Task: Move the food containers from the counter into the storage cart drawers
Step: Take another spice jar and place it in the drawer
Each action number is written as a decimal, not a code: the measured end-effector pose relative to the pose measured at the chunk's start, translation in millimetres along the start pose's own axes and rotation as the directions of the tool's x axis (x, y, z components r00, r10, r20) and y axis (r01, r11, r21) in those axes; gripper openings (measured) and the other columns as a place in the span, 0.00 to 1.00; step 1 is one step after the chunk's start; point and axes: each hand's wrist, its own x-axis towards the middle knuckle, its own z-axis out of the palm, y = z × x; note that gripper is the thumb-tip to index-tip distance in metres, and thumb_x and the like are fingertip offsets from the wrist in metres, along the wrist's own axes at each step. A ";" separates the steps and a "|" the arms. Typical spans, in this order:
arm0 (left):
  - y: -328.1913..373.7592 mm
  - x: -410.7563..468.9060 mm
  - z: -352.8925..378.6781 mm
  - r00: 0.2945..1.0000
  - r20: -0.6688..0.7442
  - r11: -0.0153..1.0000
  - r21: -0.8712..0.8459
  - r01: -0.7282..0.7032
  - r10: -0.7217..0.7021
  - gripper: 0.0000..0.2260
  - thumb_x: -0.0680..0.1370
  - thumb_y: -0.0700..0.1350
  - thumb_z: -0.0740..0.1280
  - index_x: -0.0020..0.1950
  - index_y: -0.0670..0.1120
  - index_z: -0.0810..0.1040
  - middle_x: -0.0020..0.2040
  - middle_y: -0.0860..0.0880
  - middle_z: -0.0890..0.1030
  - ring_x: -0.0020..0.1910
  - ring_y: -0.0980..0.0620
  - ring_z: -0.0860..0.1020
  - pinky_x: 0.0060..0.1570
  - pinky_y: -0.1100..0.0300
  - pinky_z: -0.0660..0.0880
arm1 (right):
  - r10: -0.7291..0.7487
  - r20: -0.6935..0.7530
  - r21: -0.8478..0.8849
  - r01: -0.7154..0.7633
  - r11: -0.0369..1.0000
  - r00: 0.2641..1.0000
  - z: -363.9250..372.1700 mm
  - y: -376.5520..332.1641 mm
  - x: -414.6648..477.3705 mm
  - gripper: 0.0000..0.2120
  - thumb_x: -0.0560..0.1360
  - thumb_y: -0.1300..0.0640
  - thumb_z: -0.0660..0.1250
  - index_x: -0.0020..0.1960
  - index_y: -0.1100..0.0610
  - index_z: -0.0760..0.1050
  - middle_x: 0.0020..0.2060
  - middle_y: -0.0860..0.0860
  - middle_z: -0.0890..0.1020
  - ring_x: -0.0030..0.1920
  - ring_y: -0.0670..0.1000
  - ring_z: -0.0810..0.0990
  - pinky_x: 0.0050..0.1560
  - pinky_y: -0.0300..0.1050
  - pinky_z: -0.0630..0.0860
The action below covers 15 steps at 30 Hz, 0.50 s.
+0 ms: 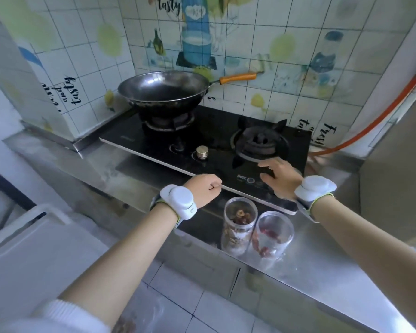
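Wok (162,88) on stove (209,150), two jars (240,222) before it on counter (322,255)

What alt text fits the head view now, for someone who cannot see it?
Two clear food jars, the brown-filled jar and the red-filled jar, stand side by side on the steel counter before a black stove. Both hands are over the stove, empty: left hand curled, right hand open.

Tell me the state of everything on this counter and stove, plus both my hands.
dried fruit jar: upright on the counter, partly filled.
dried chilli jar: upright right beside it, nearly empty.
wok: empty, sitting on the left burner.
right burner: bare, no flame.
left hand: fingers curled, holding nothing.
right hand: fingers spread, above the stove's front corner.
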 end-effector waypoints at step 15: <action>16.7 19.1 14.7 0.998 0.055 0.999 0.034 0.004 -0.005 0.17 0.79 0.44 0.58 0.67 0.44 0.71 0.64 0.45 0.76 0.63 0.49 0.75 0.64 0.55 0.71 | 0.247 0.037 -0.002 -0.247 0.969 0.968 0.0 44.9 7.0 0.30 0.76 0.55 0.63 0.74 0.59 0.55 0.70 0.61 0.63 0.66 0.64 0.69 0.66 0.54 0.68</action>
